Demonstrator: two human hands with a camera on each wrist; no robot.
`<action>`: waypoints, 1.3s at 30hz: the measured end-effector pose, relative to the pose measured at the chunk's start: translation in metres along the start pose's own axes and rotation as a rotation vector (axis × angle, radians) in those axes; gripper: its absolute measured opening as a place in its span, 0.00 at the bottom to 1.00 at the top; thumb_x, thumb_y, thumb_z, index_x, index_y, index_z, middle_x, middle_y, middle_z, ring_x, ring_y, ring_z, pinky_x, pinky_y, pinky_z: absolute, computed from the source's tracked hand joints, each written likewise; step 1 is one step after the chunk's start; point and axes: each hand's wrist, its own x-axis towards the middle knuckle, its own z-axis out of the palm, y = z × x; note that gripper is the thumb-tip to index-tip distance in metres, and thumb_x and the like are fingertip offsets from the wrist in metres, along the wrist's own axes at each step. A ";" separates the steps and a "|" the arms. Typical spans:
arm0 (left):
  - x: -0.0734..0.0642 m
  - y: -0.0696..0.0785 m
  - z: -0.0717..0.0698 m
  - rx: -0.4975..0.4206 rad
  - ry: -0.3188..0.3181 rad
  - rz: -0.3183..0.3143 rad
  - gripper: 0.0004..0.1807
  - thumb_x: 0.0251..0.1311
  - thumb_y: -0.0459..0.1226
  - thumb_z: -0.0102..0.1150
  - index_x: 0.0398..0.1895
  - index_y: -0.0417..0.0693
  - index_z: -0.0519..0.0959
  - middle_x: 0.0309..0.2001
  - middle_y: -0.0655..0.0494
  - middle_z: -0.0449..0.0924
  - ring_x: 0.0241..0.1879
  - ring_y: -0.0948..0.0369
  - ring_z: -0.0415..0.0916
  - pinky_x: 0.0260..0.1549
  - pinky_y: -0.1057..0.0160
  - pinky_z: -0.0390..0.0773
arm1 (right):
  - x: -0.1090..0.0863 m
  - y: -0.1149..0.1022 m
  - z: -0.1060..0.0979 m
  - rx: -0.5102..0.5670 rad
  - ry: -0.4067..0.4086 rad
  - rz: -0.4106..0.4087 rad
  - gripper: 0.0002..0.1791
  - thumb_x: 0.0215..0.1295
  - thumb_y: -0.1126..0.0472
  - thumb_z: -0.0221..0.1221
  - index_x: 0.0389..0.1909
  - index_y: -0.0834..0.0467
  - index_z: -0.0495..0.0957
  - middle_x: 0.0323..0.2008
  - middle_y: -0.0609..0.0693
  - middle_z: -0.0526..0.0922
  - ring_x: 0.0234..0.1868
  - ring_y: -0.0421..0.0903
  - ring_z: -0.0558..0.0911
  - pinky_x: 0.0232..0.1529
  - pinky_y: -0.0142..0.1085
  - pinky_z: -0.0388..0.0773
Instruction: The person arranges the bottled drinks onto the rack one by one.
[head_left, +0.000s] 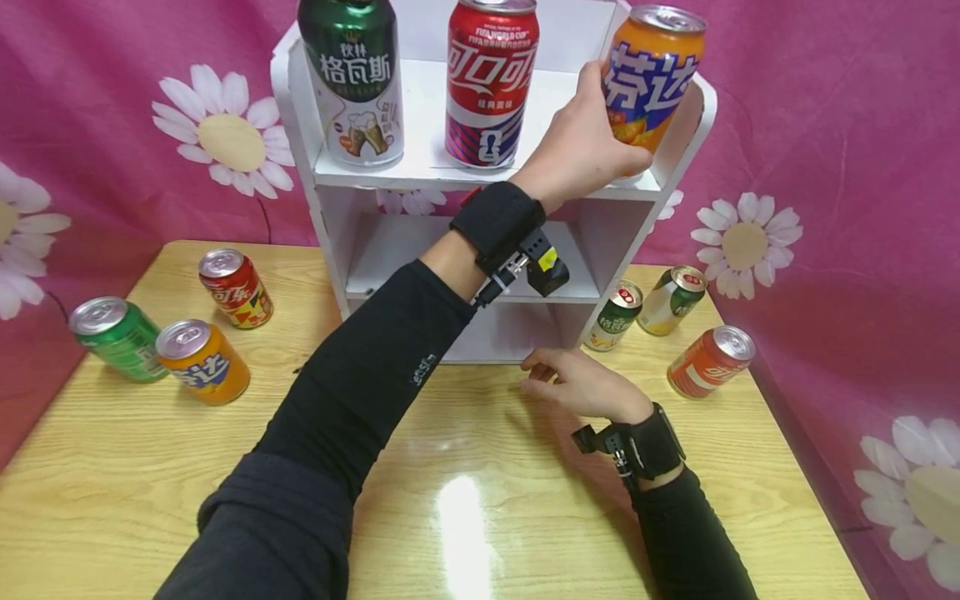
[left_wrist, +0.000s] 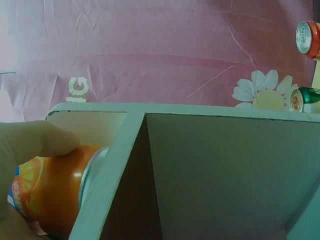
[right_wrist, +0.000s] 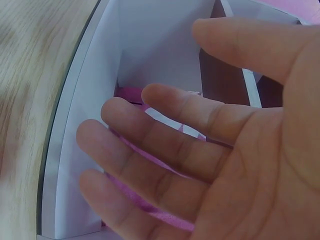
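Left hand (head_left: 581,150) and right hand (head_left: 585,383) work at very different heights in the head view. The left grasps an orange Fanta can (head_left: 652,79) at the right end of the top board of a white shelf rack (head_left: 618,233); the right holds nothing. The can is already within the left hand's grip, with its long axis roughly upright and its base by the board's front edge; whether its full weight rests there I cannot tell. To its left along that board stand a red Coca-Cola can (head_left: 487,100) and a green-and-white kvass can (head_left: 360,92). The left arm slants across the body from lower left to upper right. The right hand lies well below the can, over the wooden tabletop (head_left: 420,467) in front of the lowest compartment, fingers loosely bent.

From the left wrist, one digit lies along the Fanta can's side, while the rest of the grip is largely out of frame. The can's silver rim (left_wrist: 92,172) sits right beside the board, partly hidden by its edge, and the can's axis runs across that board.

From the right wrist, the palm faces the camera, thumb apart from four slightly bent fingers, nothing between them, with the rack's panels beyond.
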 end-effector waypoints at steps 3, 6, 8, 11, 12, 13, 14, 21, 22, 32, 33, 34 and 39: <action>0.000 -0.001 0.000 -0.007 -0.003 -0.006 0.50 0.53 0.40 0.67 0.71 0.52 0.44 0.63 0.59 0.63 0.58 0.67 0.64 0.55 0.73 0.65 | 0.000 0.000 0.000 -0.001 -0.002 0.001 0.17 0.65 0.54 0.58 0.49 0.61 0.77 0.39 0.47 0.80 0.41 0.42 0.78 0.43 0.37 0.76; -0.001 -0.001 0.001 0.000 0.012 -0.011 0.48 0.52 0.41 0.68 0.70 0.51 0.46 0.62 0.59 0.63 0.58 0.67 0.64 0.55 0.73 0.65 | 0.001 0.001 0.000 -0.008 -0.002 0.000 0.18 0.65 0.54 0.58 0.49 0.61 0.77 0.39 0.47 0.80 0.41 0.42 0.78 0.43 0.37 0.76; 0.000 -0.001 0.001 0.011 0.026 -0.022 0.47 0.52 0.42 0.68 0.69 0.52 0.47 0.61 0.59 0.64 0.57 0.67 0.64 0.55 0.73 0.66 | 0.001 0.001 0.000 -0.011 -0.002 -0.001 0.18 0.66 0.53 0.58 0.49 0.62 0.77 0.39 0.47 0.80 0.41 0.42 0.78 0.44 0.37 0.76; -0.001 0.000 0.002 0.022 0.039 -0.031 0.46 0.53 0.42 0.68 0.68 0.52 0.48 0.60 0.59 0.64 0.57 0.68 0.64 0.54 0.73 0.66 | 0.000 0.000 0.001 -0.010 -0.001 -0.003 0.18 0.66 0.54 0.58 0.49 0.62 0.77 0.39 0.47 0.80 0.41 0.42 0.78 0.44 0.38 0.76; 0.000 -0.001 0.002 0.027 0.040 -0.031 0.46 0.53 0.43 0.68 0.68 0.51 0.48 0.60 0.59 0.64 0.57 0.68 0.64 0.54 0.73 0.66 | 0.000 0.000 0.001 -0.009 0.000 -0.004 0.18 0.66 0.54 0.58 0.49 0.62 0.77 0.39 0.47 0.80 0.41 0.42 0.78 0.44 0.38 0.76; 0.000 -0.001 0.002 0.029 0.042 -0.032 0.46 0.53 0.43 0.68 0.68 0.52 0.48 0.60 0.59 0.63 0.58 0.68 0.64 0.54 0.73 0.66 | 0.000 0.000 0.001 -0.010 0.000 -0.003 0.18 0.66 0.54 0.58 0.49 0.62 0.77 0.40 0.47 0.80 0.41 0.42 0.78 0.44 0.38 0.76; 0.000 -0.001 0.002 0.032 0.042 -0.032 0.46 0.53 0.43 0.68 0.68 0.51 0.48 0.60 0.59 0.63 0.58 0.67 0.64 0.55 0.73 0.66 | 0.000 0.000 0.001 -0.008 0.001 -0.003 0.17 0.66 0.54 0.58 0.49 0.62 0.77 0.40 0.47 0.80 0.41 0.42 0.78 0.44 0.38 0.76; 0.000 -0.002 0.002 0.074 0.060 -0.044 0.47 0.52 0.46 0.68 0.69 0.52 0.48 0.61 0.59 0.62 0.59 0.67 0.63 0.55 0.72 0.66 | 0.000 0.001 0.001 -0.016 0.006 -0.015 0.17 0.66 0.54 0.58 0.48 0.62 0.77 0.38 0.47 0.80 0.40 0.42 0.78 0.44 0.38 0.76; 0.000 -0.002 0.002 0.078 0.064 -0.048 0.47 0.52 0.46 0.68 0.69 0.52 0.48 0.60 0.59 0.62 0.59 0.67 0.62 0.55 0.71 0.66 | 0.001 0.001 0.001 -0.017 0.005 -0.015 0.17 0.66 0.54 0.58 0.48 0.62 0.77 0.38 0.47 0.80 0.40 0.42 0.78 0.43 0.38 0.76; 0.000 -0.001 0.002 0.058 0.069 -0.048 0.47 0.52 0.45 0.69 0.69 0.52 0.49 0.61 0.59 0.63 0.59 0.67 0.63 0.55 0.71 0.66 | 0.001 0.001 0.001 -0.015 0.002 -0.010 0.17 0.66 0.55 0.58 0.48 0.63 0.77 0.37 0.47 0.80 0.40 0.42 0.78 0.43 0.39 0.76; 0.000 -0.002 0.002 0.058 0.068 -0.047 0.47 0.52 0.45 0.69 0.69 0.52 0.49 0.61 0.59 0.63 0.59 0.67 0.63 0.55 0.71 0.66 | 0.001 0.001 0.001 -0.015 0.002 -0.009 0.17 0.66 0.55 0.58 0.48 0.63 0.77 0.37 0.47 0.80 0.40 0.42 0.78 0.43 0.39 0.76; 0.000 -0.002 0.002 0.058 0.068 -0.046 0.47 0.52 0.45 0.69 0.69 0.52 0.49 0.61 0.59 0.63 0.59 0.67 0.63 0.55 0.71 0.66 | 0.001 0.000 0.001 -0.015 0.001 -0.008 0.17 0.66 0.55 0.58 0.48 0.63 0.77 0.37 0.47 0.80 0.40 0.42 0.78 0.43 0.39 0.76; -0.001 -0.003 0.001 0.056 0.066 -0.040 0.48 0.51 0.46 0.69 0.69 0.52 0.49 0.61 0.59 0.63 0.59 0.67 0.64 0.55 0.72 0.66 | 0.001 0.000 0.000 -0.013 -0.003 -0.001 0.18 0.65 0.54 0.58 0.49 0.63 0.77 0.38 0.47 0.80 0.40 0.42 0.78 0.43 0.38 0.76</action>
